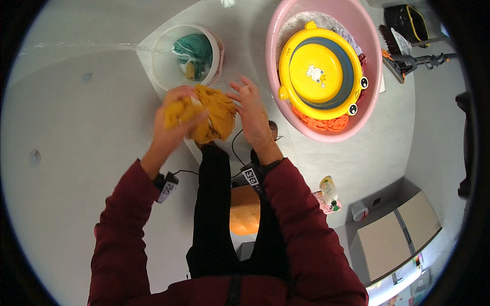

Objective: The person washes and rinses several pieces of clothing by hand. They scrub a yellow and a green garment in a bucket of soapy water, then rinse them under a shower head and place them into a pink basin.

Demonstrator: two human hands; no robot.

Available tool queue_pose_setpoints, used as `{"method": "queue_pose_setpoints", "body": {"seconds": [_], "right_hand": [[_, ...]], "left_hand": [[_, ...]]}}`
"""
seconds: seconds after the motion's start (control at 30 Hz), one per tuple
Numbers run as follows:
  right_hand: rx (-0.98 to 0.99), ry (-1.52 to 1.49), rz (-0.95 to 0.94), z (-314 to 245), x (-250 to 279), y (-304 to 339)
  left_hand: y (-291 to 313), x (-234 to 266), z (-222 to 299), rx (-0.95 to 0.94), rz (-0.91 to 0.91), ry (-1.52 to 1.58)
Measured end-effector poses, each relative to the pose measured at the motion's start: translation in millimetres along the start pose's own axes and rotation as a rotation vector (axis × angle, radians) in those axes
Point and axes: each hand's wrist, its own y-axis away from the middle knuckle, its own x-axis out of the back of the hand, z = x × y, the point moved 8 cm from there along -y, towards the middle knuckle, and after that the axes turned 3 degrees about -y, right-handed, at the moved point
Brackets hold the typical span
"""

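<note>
A crumpled mustard-yellow cloth hangs in the air just in front of the white bucket. My left hand, slightly blurred, is closed round the left part of this cloth. Beside its right edge is my right hand, fingers apart and holding nothing; whether a fingertip brushes the cloth I cannot tell. Inside the white bucket lies a wet teal cloth with a small yellowish patch at its lower edge. A thin stream of water runs in from the left toward the bucket.
At the far right stands a pink tub with suds and clothes, an orange cloth among them. A yellow basin rests on top. Beyond are a broom and dustpan. A bottle lies right of my right arm.
</note>
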Motion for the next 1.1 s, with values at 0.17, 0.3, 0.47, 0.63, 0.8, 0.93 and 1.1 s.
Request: {"method": "queue_pose_setpoints", "body": {"seconds": [0.17, 0.3, 0.47, 0.63, 0.8, 0.93, 1.1], "right_hand": [[0.094, 0.167, -0.195, 15, -9, 28], [-0.399, -0.678, 0.014, 36, -30, 45], [0.107, 0.056, -0.089, -44, -65, 44], [0.803, 0.805, -0.213, -101, -128, 77], [1.032, 0.917, -0.396, -105, -169, 109], [1.087, 1.018, -0.585, -97, -181, 121], [1.007, 0.986, -0.573, -92, -163, 114]], "left_hand": [[38, -21, 63, -0.508, -0.174, -0.28], [49, -11, 62, -0.389, -0.04, -0.189], [59, -3, 5, 0.2, 0.209, 0.789], [47, -15, -9, 0.587, 0.161, 1.169], [34, -19, 24, 0.693, -0.103, 1.184], [32, -14, 30, 0.874, -0.107, 1.01], [22, -12, 31, 0.73, -0.186, 0.912]]}}
